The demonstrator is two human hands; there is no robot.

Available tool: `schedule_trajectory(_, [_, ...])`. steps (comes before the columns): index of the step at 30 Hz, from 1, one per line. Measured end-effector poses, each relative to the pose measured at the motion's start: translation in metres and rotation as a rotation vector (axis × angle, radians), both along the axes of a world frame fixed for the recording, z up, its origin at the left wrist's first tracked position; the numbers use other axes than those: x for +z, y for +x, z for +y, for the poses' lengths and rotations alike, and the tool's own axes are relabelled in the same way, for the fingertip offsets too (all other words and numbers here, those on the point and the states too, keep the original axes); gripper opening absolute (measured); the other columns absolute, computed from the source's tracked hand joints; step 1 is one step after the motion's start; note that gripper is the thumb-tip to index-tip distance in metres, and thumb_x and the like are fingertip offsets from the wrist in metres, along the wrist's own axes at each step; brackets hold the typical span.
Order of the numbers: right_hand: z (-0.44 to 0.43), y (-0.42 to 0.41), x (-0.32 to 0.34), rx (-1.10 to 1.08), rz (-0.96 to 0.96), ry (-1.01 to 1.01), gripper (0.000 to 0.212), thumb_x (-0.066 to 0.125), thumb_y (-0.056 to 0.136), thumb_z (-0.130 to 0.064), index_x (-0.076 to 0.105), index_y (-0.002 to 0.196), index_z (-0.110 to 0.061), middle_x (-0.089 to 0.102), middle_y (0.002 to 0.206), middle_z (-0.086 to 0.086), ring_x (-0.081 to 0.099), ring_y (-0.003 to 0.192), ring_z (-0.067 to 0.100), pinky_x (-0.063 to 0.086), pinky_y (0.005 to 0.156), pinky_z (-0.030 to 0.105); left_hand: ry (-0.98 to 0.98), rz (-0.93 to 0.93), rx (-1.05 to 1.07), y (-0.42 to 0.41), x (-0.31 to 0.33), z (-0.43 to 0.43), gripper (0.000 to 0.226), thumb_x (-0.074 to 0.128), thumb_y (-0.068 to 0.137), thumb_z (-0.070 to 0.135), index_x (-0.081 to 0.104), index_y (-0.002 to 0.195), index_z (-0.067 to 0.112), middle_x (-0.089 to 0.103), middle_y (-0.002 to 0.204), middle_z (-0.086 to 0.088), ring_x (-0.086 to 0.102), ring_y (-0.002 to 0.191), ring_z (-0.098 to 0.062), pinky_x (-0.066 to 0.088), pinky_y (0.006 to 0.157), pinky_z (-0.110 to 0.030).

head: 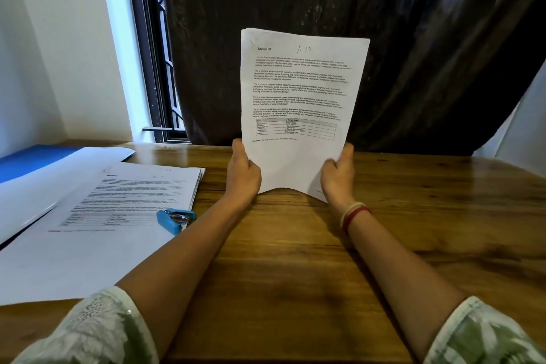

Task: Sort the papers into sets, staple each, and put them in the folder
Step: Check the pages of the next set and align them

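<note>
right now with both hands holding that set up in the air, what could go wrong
1. The left hand and right hand grip the held papers only at the bottom corners, and the bottom edge bows. The sheets may slide out of alignment before stapling.
2. The blue stapler sits on the stack close to the left forearm. Lowering the arms could nudge it or shift those pages.
</note>
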State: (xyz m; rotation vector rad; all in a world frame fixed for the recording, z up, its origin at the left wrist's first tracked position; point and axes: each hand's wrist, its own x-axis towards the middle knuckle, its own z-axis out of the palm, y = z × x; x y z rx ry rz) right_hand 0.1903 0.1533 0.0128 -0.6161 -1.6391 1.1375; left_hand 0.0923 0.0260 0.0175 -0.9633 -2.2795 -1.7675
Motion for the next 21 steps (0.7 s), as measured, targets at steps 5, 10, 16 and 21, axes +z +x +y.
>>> schedule_trajectory(5, [0.003, 0.002, 0.003, -0.004, 0.013, 0.004, 0.036, 0.035, 0.099, 0.002, 0.037, 0.133, -0.008, 0.050, 0.117, -0.002, 0.050, 0.104, 0.011, 0.045, 0.083, 0.020, 0.012, -0.008, -0.012, 0.001, 0.001, 0.000, 0.033, 0.035, 0.099, 0.000, 0.031, 0.131, 0.008, 0.047, 0.137, -0.011, 0.046, 0.116, -0.016, 0.037, 0.087, -0.020])
schedule_trajectory(10, [0.003, 0.001, -0.004, 0.003, -0.035, -0.052, 0.036, 0.036, 0.099, 0.002, 0.042, 0.132, -0.010, 0.054, 0.124, 0.003, 0.052, 0.109, 0.015, 0.047, 0.096, 0.031, -0.028, -0.051, -0.012, 0.001, -0.003, -0.002, 0.034, 0.037, 0.100, 0.003, 0.030, 0.133, 0.011, 0.046, 0.139, -0.010, 0.047, 0.124, -0.023, 0.038, 0.087, -0.022])
schedule_trajectory(16, [0.010, 0.013, 0.025, 0.067, -0.112, -0.143, 0.037, 0.035, 0.097, 0.001, 0.048, 0.129, -0.014, 0.056, 0.121, 0.001, 0.053, 0.102, 0.017, 0.047, 0.090, 0.031, -0.114, -0.117, -0.001, -0.005, 0.023, -0.010, 0.032, 0.035, 0.100, 0.005, 0.034, 0.131, 0.010, 0.048, 0.138, -0.011, 0.047, 0.124, -0.029, 0.040, 0.090, -0.031])
schedule_trajectory(21, [0.022, 0.020, 0.034, 0.110, -0.450, -0.412, 0.019, 0.041, 0.097, -0.001, 0.057, 0.106, -0.004, 0.061, 0.115, 0.008, 0.059, 0.102, 0.026, 0.048, 0.095, 0.037, -0.219, -0.238, -0.116, -0.001, 0.022, -0.015, 0.028, 0.035, 0.102, 0.006, 0.045, 0.127, 0.011, 0.050, 0.119, 0.002, 0.050, 0.100, -0.016, 0.040, 0.082, -0.029])
